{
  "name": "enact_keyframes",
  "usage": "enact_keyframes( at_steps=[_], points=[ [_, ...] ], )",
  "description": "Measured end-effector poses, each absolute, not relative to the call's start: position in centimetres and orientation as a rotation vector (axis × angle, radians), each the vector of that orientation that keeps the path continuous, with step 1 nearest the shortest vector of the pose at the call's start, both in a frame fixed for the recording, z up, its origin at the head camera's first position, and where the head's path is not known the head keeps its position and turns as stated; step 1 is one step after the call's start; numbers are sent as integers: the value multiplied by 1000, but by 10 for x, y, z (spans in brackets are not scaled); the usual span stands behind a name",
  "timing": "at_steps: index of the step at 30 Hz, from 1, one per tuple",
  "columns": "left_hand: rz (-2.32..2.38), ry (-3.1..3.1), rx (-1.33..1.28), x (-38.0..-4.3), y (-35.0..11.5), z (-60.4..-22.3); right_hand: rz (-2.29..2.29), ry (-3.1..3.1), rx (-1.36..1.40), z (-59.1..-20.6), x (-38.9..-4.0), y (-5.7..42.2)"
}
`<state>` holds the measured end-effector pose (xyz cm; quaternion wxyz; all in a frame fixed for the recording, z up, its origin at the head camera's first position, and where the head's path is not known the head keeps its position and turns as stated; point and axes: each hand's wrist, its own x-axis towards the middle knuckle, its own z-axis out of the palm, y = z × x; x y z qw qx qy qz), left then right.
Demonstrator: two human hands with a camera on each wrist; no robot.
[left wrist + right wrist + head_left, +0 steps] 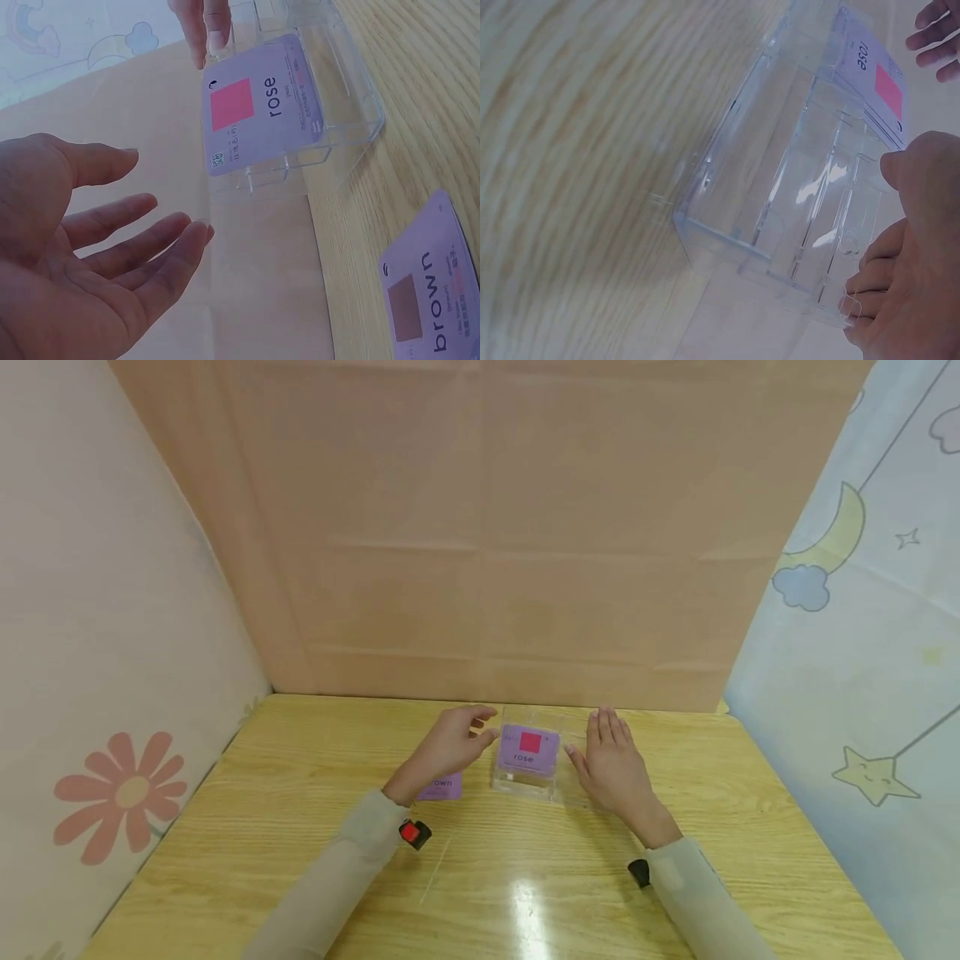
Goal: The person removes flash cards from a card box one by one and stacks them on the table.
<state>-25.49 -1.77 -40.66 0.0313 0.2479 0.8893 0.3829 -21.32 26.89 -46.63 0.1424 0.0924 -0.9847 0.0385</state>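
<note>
A clear plastic holder with stepped compartments (727, 191) stands on the table between my hands. In its left part leans a purple card reading "rose" with a pink square (529, 760), and in the right wrist view more cards show behind it. My left hand (453, 742), fingers loosely bent and holding nothing, hovers just left of the holder. My right hand (618, 772) lies along the holder's right side with fingers straight; its thumb is near the rose card's edge, though contact is unclear. A purple "brown" card (424, 292) rests on the table, partly hidden by my left wrist in the head view.
The wood-grain table (300, 852) carries these things. A tan sheet (480, 543) rises behind it. A flower-printed panel (120, 610) borders the left, and a panel with moon and stars (862, 677) the right.
</note>
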Motion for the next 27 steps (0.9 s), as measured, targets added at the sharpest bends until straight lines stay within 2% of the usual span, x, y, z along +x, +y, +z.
enact_keyframes(
  at_steps=[8,19,27],
  points=[
    [1103,2819,873,-258,-7,-409,100,-2835,262,-466,-212,273],
    [763,2996,1099,-252,9,-416,131,-2847,260,-464,-209,277],
    [644,3091,1055,-247,22,-419,141,-2837,270,-462,-208,278]
  ],
)
